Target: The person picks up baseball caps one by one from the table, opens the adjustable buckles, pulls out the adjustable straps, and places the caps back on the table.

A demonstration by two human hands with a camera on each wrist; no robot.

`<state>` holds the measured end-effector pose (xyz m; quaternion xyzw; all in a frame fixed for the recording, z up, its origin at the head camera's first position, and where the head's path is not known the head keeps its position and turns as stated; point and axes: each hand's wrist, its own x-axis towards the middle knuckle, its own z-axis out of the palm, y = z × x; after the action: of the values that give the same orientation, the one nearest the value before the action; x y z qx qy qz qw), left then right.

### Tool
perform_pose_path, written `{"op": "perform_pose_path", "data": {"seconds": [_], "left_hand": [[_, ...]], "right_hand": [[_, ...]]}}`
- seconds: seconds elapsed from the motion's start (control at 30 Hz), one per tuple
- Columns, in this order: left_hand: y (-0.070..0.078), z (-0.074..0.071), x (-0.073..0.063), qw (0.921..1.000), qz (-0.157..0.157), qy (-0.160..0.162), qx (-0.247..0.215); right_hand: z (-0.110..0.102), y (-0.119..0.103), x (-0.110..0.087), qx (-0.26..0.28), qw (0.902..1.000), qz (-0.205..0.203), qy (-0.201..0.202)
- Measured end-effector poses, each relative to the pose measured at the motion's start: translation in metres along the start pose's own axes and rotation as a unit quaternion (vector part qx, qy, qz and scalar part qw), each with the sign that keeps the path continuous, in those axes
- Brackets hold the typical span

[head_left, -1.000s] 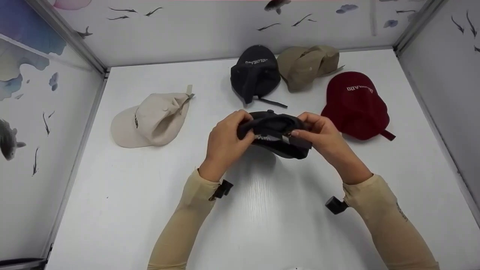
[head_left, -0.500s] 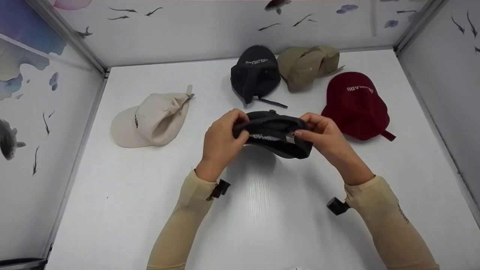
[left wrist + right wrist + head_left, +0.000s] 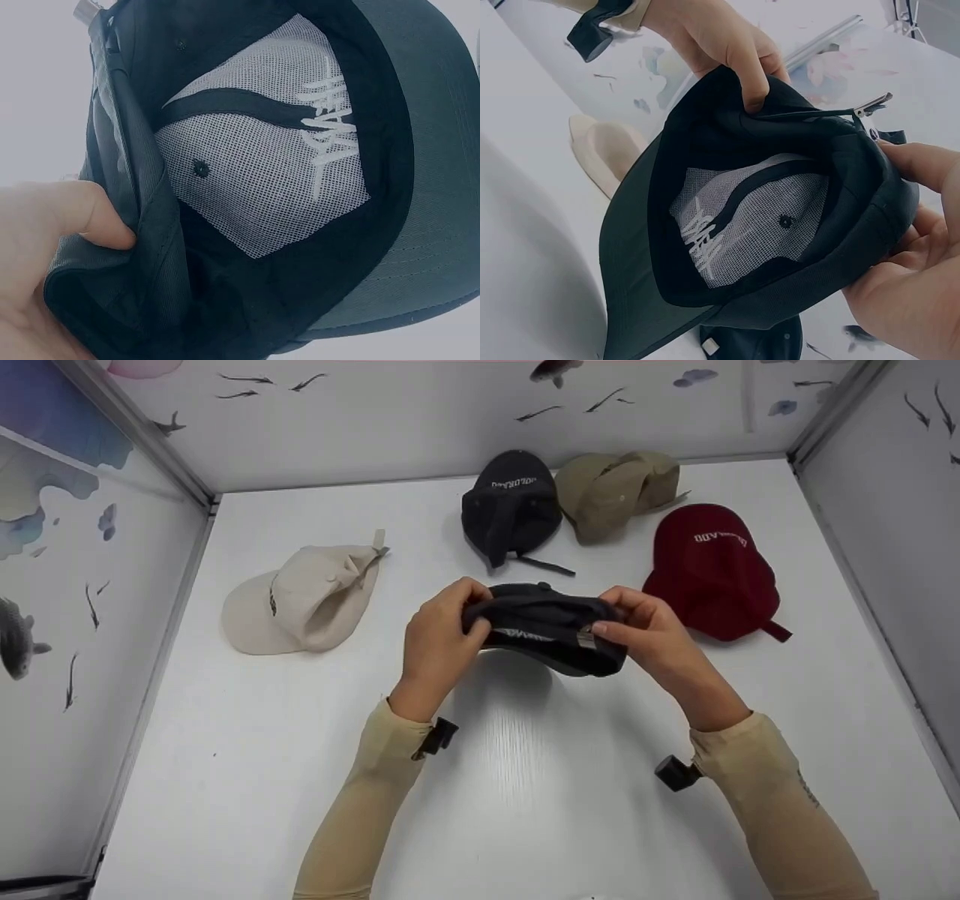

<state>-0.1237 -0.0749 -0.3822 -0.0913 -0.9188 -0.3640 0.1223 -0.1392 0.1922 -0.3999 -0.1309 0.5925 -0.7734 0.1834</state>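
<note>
A black baseball cap (image 3: pixel 536 611) is held up between both hands, its opening turned toward me. The left hand (image 3: pixel 439 652) grips the cap's left edge, thumb inside the rim. On the other edge, the right hand (image 3: pixel 656 645) pinches the back strap, thumb beside a metal buckle (image 3: pixel 586 639). In the right wrist view the buckle (image 3: pixel 872 105) stands with its clasp lifted. White mesh lining (image 3: pixel 255 150) and reversed white stitching show inside the crown in the left wrist view. The dark brim (image 3: pixel 442 165) points away from the left hand there.
Behind the hands lie a dark cap (image 3: pixel 514 510), a khaki cap (image 3: pixel 600 502) and, to the right, a red cap (image 3: pixel 712 570). A beige cap (image 3: pixel 300 600) rests on the left of the white table (image 3: pixel 225 780). Printed panels (image 3: pixel 450 427) border the table.
The left hand has shifted slightly left, drawing the cap's left edge outward. More of the metal buckle and inner stitching shows. The right hand has barely moved; the other caps stay put.
</note>
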Motion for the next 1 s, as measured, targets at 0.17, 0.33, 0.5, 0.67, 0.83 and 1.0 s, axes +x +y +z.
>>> {"op": "perform_pose_path", "data": {"seconds": [0.17,0.33,0.5,0.67,0.83,1.0], "left_hand": [[-0.001,-0.001,0.000,1.0000,0.000,0.003,0.008],[-0.002,-0.001,-0.001,1.0000,0.002,0.005,0.008],[-0.003,-0.002,-0.001,0.9999,0.004,-0.004,-0.013],[-0.004,-0.006,-0.001,0.9984,0.016,-0.028,-0.046],[-0.001,-0.010,-0.002,0.9950,0.040,-0.056,-0.072],[0.006,-0.014,0.001,0.9917,0.070,-0.068,-0.084]], "right_hand": [[0.000,-0.001,-0.001,0.003,0.9998,-0.006,-0.020],[-0.001,-0.001,-0.001,0.006,0.9993,-0.014,-0.033],[-0.002,0.000,0.000,0.007,0.9994,-0.015,-0.030],[-0.002,-0.001,-0.001,0.008,0.9996,-0.014,-0.024],[-0.001,-0.002,-0.001,0.008,0.9997,-0.011,-0.022],[0.000,-0.001,0.000,-0.001,0.9995,-0.012,-0.028]]}}
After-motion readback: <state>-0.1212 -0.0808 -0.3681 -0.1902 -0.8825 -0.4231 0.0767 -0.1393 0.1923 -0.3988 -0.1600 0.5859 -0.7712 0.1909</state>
